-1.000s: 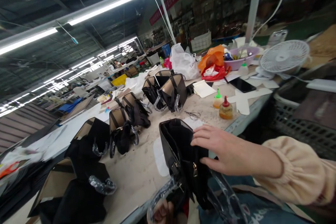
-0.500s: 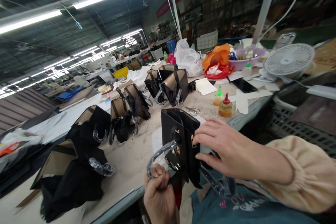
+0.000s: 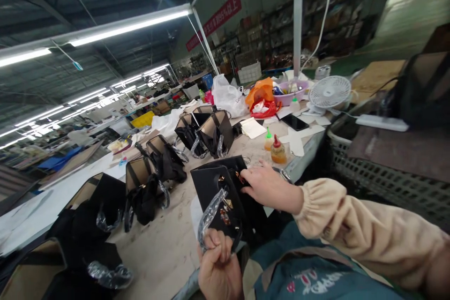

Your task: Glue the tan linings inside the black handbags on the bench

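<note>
A black handbag (image 3: 214, 185) with gold hardware lies at the near edge of the worktable (image 3: 168, 243), right in front of me. My left hand (image 3: 218, 269) is closed around its handle (image 3: 210, 215), which is wrapped in clear plastic. My right hand (image 3: 269, 187), in a cream sleeve, rests flat on the upper right of the bag with its fingers by the gold fittings.
Several more black and tan handbags (image 3: 211, 131) stand in a row along the table to the left and behind. Two glue bottles (image 3: 277, 150), a phone (image 3: 295, 122), a white fan (image 3: 328, 93), plastic bags (image 3: 228, 96) and a purple basin (image 3: 291, 91) lie beyond. A mesh crate (image 3: 379, 183) stands at the right.
The bag has been laid down flatter from upright. My left hand has come up into view gripping the wrapped handle. My right hand has slid onto the bag's upper face.
</note>
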Available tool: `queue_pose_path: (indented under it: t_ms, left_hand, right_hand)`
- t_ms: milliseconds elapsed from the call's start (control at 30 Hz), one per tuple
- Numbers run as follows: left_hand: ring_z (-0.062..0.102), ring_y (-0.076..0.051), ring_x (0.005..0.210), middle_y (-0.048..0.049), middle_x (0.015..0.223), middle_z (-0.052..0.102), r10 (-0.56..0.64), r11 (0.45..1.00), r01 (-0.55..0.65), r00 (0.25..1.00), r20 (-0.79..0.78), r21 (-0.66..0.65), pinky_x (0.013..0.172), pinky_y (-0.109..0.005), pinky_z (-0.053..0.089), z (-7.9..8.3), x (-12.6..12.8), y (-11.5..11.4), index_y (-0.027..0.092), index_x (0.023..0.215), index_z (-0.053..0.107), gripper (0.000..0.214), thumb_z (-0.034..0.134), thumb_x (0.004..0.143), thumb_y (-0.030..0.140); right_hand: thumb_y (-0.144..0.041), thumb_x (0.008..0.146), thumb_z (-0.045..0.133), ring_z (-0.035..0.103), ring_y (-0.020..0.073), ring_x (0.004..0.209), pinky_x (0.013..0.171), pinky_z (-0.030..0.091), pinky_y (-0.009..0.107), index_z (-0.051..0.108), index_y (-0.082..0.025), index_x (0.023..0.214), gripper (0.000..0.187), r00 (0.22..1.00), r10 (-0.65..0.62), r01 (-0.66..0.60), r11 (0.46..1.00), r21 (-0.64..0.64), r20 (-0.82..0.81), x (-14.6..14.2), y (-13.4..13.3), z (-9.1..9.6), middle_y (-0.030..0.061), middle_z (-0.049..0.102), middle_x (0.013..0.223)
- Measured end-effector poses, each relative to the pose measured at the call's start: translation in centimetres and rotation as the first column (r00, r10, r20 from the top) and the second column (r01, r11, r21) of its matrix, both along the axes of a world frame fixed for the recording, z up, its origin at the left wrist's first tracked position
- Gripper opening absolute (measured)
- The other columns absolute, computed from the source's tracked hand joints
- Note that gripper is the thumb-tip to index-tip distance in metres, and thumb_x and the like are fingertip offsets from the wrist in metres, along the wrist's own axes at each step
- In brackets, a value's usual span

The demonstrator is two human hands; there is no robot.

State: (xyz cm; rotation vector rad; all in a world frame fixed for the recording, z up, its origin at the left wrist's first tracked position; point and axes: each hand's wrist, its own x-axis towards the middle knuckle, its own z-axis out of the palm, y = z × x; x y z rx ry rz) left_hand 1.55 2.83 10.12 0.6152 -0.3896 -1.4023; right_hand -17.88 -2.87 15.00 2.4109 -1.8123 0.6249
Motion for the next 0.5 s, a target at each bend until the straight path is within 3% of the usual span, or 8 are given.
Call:
queue_pose_path:
  t_ms: [100, 300, 500]
  left_hand:
    - [0.033, -0.003, 0.047, 0.0043, 0.068, 0.043, 0.002, 1.0, -0.003, 0.999, -0.04, -0.018, 0.042, -0.017, 0.033, -0.1, 0.3, -0.1, 0.015, 0.061, 0.044, 0.023, 0.064, 0.053, 0.005]
    - [0.033, -0.003, 0.047, 0.0041, 0.069, 0.043, 0.023, 0.999, -0.027, 0.996, -0.087, -0.042, 0.043, -0.017, 0.031, -0.3, 0.6, 0.0, 0.016, 0.063, 0.043, 0.022, 0.06, 0.057, 0.003]
    - [0.03, -0.003, 0.046, 0.0044, 0.067, 0.043, 0.056, 0.998, -0.056, 0.991, -0.12, 0.006, 0.04, -0.017, 0.031, -0.5, 0.7, 0.2, 0.016, 0.062, 0.045, 0.024, 0.063, 0.051, 0.003]
  right_hand:
    - [-0.027, 0.095, 0.059, 0.064, 0.0253, 0.095, 0.106, 0.029, 0.05, 0.063, -0.017, 0.087, 0.014, 0.998, 0.024, -0.026, 0.999, 0.033, 0.057, 0.0, -0.8, -0.4, 0.0066, 0.07, 0.092]
    - [-0.031, 0.092, 0.061, 0.064, 0.0251, 0.096, 0.108, 0.026, 0.048, 0.06, -0.014, 0.106, 0.022, 0.991, 0.014, -0.01, 0.999, -0.031, 0.13, 1.1, -1.2, 0.3, 0.0085, 0.07, 0.097]
    - [-0.024, 0.093, 0.054, 0.065, 0.0255, 0.092, 0.106, 0.026, 0.05, 0.063, -0.016, 0.087, 0.014, 0.999, 0.008, -0.006, 1.0, -0.029, 0.046, 2.4, -2.0, 0.8, 0.0083, 0.071, 0.092]
